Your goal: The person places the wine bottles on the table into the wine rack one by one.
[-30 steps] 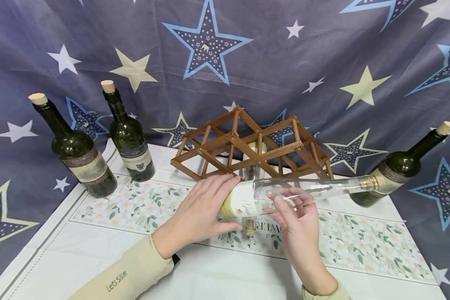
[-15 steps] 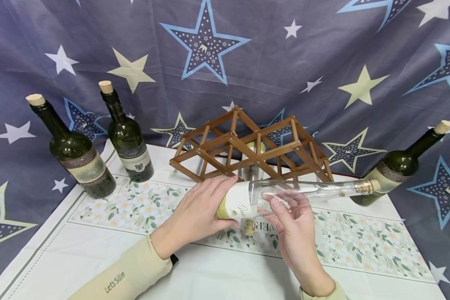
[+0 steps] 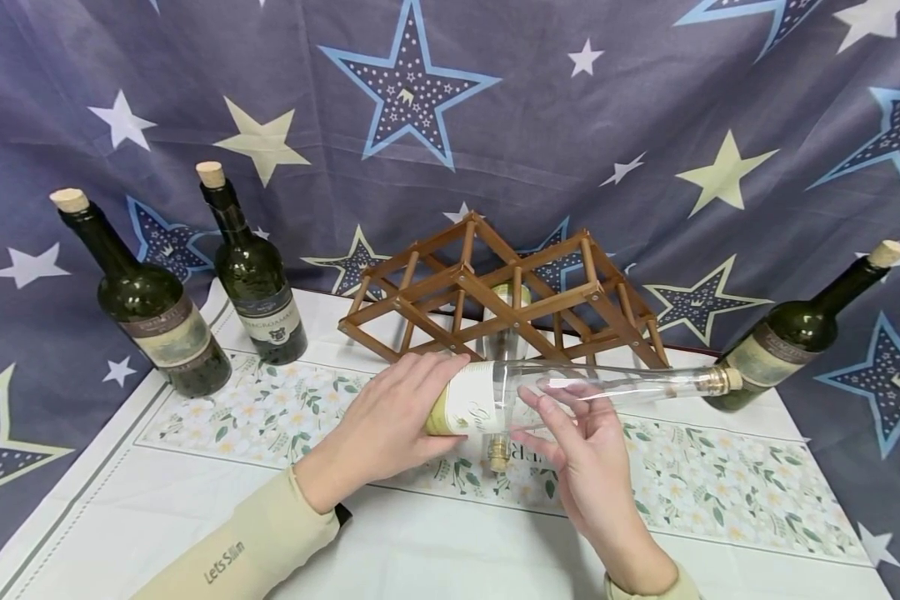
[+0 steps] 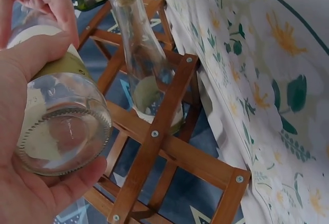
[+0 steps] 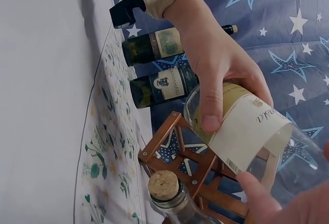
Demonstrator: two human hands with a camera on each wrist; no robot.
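Your left hand grips bottle by base, right hand cups its middle; rack just beyond both hands, second bottle inside.

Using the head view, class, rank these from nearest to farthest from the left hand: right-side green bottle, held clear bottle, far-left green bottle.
1. Held clear bottle: in the left hand.
2. Far-left green bottle: standing at the left end.
3. Right-side green bottle: standing across at the right.

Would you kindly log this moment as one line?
left hand: grips clear bottle, base end; right hand: around its middle; wooden rack: holds second bottle
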